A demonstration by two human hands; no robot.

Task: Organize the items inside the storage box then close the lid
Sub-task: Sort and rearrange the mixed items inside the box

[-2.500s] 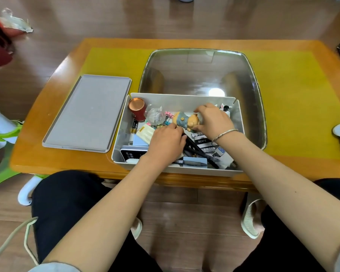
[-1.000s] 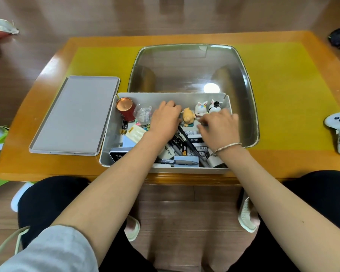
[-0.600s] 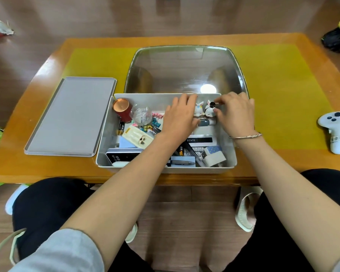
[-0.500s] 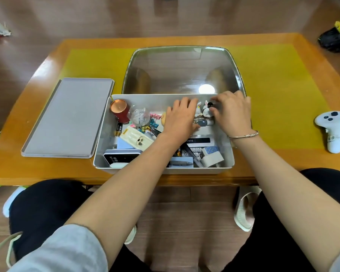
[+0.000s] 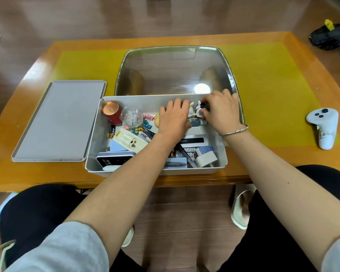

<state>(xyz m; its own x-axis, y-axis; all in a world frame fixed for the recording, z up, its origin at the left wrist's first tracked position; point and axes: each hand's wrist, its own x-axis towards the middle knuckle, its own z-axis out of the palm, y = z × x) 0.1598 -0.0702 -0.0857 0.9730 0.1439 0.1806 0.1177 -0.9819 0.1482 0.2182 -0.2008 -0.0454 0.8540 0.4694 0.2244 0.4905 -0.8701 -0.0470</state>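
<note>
Clutter fills the open grey plastic storage box point(image 5: 94, 146) at the table's near edge: a copper-topped red can point(image 5: 112, 112), coloured binder clips point(image 5: 146, 122), pens, cards. Small white figurines point(image 5: 191, 112) are pinched by the right hand point(image 5: 222, 112) at the far wall; the left hand point(image 5: 174, 119) is laid flat, fingers straight, beside them. The flat grey lid point(image 5: 59, 120) is left on the table beside the box.

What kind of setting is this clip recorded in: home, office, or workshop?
Most likely a home living room. A low wooden table stands on wood flooring, a slipper sits under it, and the storage box holds household odds and ends. A white game controller lies on the tabletop.
</note>
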